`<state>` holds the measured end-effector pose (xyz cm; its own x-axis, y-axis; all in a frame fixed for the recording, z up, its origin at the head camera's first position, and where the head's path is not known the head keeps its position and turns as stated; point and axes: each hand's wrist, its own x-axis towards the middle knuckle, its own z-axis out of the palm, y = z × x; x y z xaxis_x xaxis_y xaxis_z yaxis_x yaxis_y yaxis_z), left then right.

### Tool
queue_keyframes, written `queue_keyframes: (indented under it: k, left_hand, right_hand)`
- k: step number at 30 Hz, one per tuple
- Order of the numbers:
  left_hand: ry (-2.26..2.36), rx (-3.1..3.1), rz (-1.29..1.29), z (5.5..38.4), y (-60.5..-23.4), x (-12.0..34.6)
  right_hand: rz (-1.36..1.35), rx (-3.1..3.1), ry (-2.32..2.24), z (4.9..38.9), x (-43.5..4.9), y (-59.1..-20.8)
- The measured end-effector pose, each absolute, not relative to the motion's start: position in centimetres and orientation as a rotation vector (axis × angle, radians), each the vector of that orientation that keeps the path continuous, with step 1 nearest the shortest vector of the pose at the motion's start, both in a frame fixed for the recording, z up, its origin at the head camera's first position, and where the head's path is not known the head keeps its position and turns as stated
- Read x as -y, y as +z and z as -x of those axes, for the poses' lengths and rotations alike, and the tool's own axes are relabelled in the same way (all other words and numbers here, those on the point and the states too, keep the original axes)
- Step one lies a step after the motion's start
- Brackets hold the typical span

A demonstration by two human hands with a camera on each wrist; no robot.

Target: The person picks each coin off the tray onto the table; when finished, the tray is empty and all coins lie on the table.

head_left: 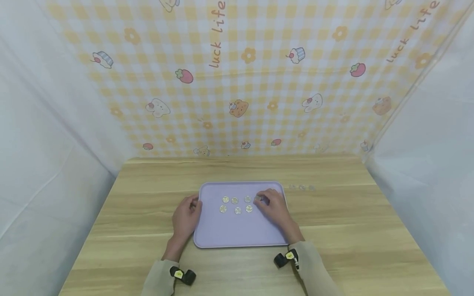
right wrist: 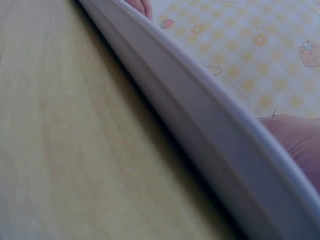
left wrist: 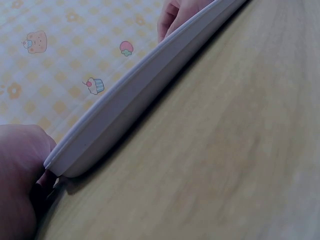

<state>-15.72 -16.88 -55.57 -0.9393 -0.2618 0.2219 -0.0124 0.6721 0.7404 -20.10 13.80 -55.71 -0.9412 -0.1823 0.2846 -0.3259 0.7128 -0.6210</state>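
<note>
A shallow lilac tray (head_left: 240, 234) lies on the table, and several shiny round coins (head_left: 238, 211) are spread over its middle in two rough rows. My left hand (head_left: 186, 218) grips the tray's left rim; in the left wrist view, its fingers reach below the rim (left wrist: 55, 162). Over the tray's right side, my right hand (head_left: 275, 209) pinches another coin (head_left: 257, 198) between thumb and fingertips, at the end of the back row. The right wrist view shows only part of that hand (right wrist: 295, 137) behind the tray wall, its fingertips hidden.
Three clear or silvery discs (head_left: 302, 187) lie in a row on the wooden table (head_left: 344, 213), just right of the tray's back corner. A yellow checked cloth (head_left: 259, 82) hangs behind the table, and white sheets (head_left: 44, 123) hang at both sides.
</note>
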Motion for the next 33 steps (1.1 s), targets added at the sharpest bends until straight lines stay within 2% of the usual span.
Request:
queue_keyframes:
  k: [16,33]
  left_hand:
    - [-1.135,2.575,-0.206,15.7,-55.6,16.9]
    - [-1.139,2.576,-0.197,15.7,-55.6,17.0]
  right_hand:
    - [-0.333,2.618,1.253,20.4,-14.9,-54.9]
    - [-0.195,2.364,1.28,21.8,-19.5,-55.9]
